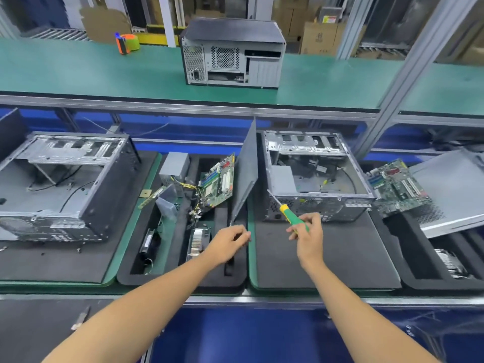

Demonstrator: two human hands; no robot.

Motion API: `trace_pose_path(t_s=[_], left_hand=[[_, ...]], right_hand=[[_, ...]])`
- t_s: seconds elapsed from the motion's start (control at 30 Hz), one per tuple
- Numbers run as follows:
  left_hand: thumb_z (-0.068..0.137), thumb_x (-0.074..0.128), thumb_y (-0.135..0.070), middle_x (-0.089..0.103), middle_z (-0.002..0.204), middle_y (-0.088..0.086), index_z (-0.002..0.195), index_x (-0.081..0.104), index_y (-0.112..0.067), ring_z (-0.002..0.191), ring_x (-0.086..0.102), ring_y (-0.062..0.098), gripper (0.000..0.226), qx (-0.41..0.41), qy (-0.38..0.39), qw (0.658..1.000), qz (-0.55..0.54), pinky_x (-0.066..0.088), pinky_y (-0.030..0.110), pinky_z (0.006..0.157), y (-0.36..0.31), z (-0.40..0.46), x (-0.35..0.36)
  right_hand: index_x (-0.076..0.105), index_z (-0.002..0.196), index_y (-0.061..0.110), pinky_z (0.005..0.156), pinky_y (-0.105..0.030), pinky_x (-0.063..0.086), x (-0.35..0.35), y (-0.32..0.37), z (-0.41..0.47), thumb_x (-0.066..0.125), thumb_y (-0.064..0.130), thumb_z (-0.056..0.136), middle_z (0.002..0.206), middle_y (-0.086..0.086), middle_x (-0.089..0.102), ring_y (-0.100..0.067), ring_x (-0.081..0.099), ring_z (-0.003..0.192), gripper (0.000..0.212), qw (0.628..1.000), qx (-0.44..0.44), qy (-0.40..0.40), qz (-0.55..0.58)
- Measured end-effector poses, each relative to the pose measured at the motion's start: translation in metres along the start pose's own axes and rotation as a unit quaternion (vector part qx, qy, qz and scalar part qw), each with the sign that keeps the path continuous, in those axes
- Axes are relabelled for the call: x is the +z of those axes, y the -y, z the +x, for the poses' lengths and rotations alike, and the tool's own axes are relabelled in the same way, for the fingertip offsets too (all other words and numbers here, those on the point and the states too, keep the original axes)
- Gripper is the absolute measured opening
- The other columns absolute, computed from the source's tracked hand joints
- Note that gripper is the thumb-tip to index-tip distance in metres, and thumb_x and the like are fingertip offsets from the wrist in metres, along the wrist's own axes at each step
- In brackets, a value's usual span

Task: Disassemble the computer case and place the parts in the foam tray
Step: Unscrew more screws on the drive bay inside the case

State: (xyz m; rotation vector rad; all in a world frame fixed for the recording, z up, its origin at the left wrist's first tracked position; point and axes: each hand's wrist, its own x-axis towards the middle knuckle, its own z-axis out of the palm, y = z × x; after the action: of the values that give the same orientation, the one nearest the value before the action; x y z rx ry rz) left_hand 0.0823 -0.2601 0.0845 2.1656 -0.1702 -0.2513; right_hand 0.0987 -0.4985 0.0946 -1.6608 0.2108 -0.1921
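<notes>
Beside open case [314,174], right hand [307,239] grips screwdriver [292,217]; left hand [227,242] curled, contents indiscernible.

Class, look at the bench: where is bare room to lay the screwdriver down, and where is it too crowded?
Free: the dark mat in front of the open case, by the right hand holding the screwdriver; also the green shelf left of the closed case. Crowded: the foam tray under the left hand, filled with boards, cables and the side panel.
</notes>
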Motion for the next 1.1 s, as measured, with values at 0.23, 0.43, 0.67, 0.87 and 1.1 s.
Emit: trace_pose_path(t_s=[0.23,0.43,0.67,0.87,1.1], left_hand=[[0.102,0.06,-0.019,0.063,0.107,0.002,0.112,0.065,-0.011,0.101,0.058,0.014,0.014,0.104,-0.053,0.993,0.015,0.042,0.017,0.091,-0.05,0.055,0.022],[0.101,0.063,-0.019,0.048,0.142,0.009,0.134,0.054,-0.006,0.135,0.042,0.018,0.037,0.137,-0.057,0.987,0.055,0.026,0.015,0.113,-0.088,0.109,0.031],[0.099,0.06,-0.043,0.051,0.144,0.007,0.145,0.047,-0.012,0.137,0.039,0.027,0.057,0.171,0.021,0.933,0.315,0.029,0.039,0.118,-0.107,0.181,0.048],[0.102,0.053,-0.048,0.065,0.101,0.006,0.116,0.052,-0.013,0.113,0.054,0.026,0.038,0.22,0.091,0.877,0.416,0.019,0.041,0.122,-0.11,0.221,0.066],[0.104,0.047,-0.053,0.04,0.063,-0.007,0.094,0.032,-0.019,0.061,0.041,0.024,0.039,0.258,0.107,0.859,0.428,0.035,0.036,0.094,-0.097,0.238,0.075]], right_hand=[[0.051,0.091,0.016,0.046,-0.025,0.046,-0.05,0.015,0.058,0.046,-0.009,0.089,0.068,-0.002,0.065,-0.02,0.062,0.058,0.026,0.996,-0.048,-0.068,0.03],[0.06,0.093,0.022,0.047,-0.028,0.047,-0.075,0.023,0.108,0.055,0.005,0.092,0.066,0.001,0.066,-0.016,0.063,0.056,0.017,0.995,-0.054,-0.087,-0.013],[0.065,0.093,0.029,0.063,-0.038,0.044,-0.074,0.028,0.15,0.057,0.04,0.078,0.079,0.0,0.065,-0.018,0.058,0.068,0.02,0.986,-0.068,-0.125,-0.091],[0.066,0.084,0.037,0.057,-0.035,0.039,-0.082,0.035,0.179,0.058,0.04,0.081,0.064,0.009,0.059,-0.009,0.049,0.057,0.009,0.976,-0.068,-0.129,-0.163],[0.055,0.074,0.031,0.055,-0.034,0.032,-0.087,0.038,0.193,0.045,0.052,0.077,0.067,0.018,0.06,-0.004,0.054,0.062,0.024,0.963,-0.071,-0.114,-0.232]])
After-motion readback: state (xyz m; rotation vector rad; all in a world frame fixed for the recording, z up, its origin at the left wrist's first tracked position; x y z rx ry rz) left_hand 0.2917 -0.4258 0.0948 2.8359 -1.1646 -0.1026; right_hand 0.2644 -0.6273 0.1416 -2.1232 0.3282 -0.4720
